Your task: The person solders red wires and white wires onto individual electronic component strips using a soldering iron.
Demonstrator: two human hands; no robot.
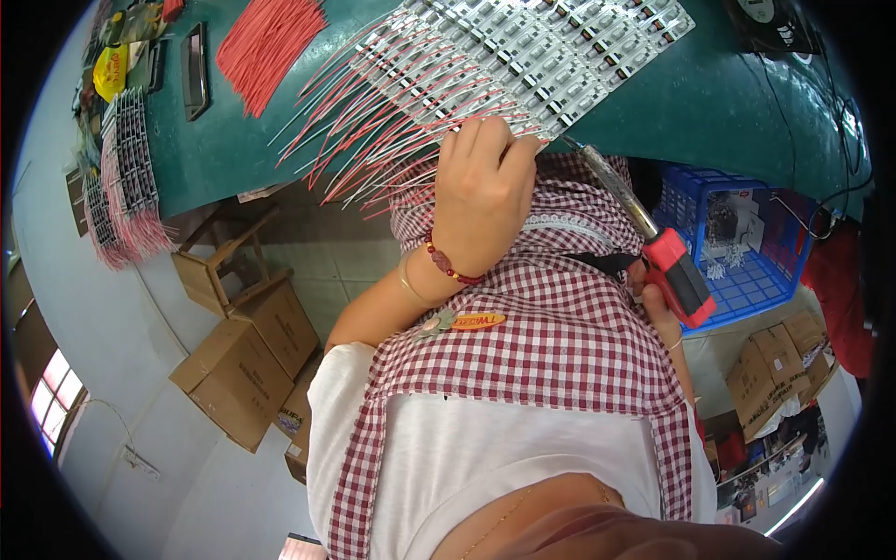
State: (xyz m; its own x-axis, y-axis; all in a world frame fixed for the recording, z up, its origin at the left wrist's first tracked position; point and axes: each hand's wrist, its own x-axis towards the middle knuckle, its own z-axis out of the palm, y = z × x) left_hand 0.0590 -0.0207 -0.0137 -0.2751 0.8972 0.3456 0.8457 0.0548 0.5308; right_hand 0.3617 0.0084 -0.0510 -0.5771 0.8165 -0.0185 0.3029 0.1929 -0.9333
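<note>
We find our left hand (485, 191) curled, fingertips pressed onto the near edge of the white strip panel (523, 56), red and white wires (373, 112) fanning just beside them. Our right hand (658, 303) is mostly hidden, closed around the red-handled soldering iron (677, 275), its tip beside the left fingertips.

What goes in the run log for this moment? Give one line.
left hand: pressing wired strips at table edge | right hand: holding red-handled soldering iron, tip at strips | blue crate below
</note>
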